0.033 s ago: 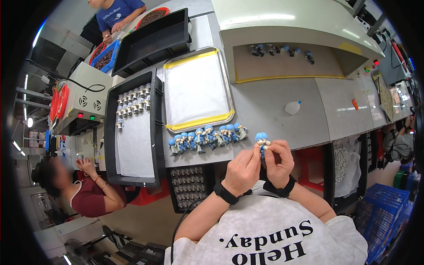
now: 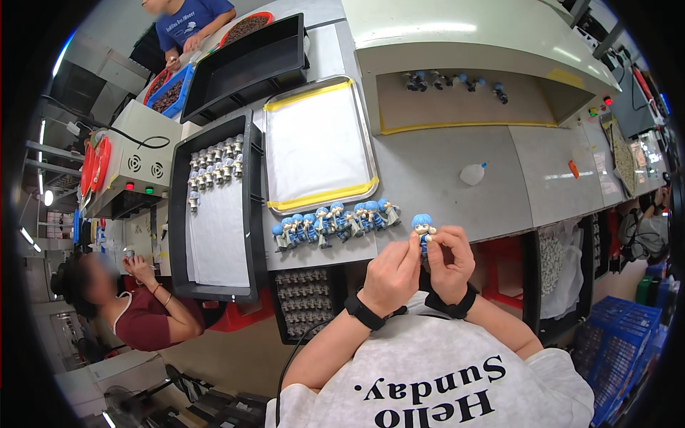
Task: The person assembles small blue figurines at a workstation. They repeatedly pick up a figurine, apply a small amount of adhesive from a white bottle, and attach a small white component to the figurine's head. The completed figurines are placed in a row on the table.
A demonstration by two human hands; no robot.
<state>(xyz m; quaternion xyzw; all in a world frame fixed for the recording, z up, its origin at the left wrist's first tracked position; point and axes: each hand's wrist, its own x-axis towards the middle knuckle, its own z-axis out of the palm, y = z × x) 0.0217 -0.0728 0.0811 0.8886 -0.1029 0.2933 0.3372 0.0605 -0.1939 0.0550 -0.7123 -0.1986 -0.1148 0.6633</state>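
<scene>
A small blue-haired figurine (image 2: 422, 227) is held upright between my two hands, just past the table's front edge. My left hand (image 2: 394, 274) is closed, its fingertips pinching the figurine's left side. From the other side, my right hand (image 2: 451, 262) grips it with thumb and fingers; the lower part is hidden behind them. To the left, several similar blue-haired figurines (image 2: 330, 222) stand close together in a loose row on the grey table (image 2: 442, 203). Behind that row lies a metal tray (image 2: 321, 146) lined with white sheet and yellow tape.
A black bin (image 2: 258, 235) at left holds several grey-haired figures (image 2: 214, 167). More figurines (image 2: 464, 82) lie inside the cream machine's opening (image 2: 464, 114). A white squeeze bottle (image 2: 472, 173) stands on the table. Co-workers sit at far left (image 2: 157, 314) and far back (image 2: 193, 25).
</scene>
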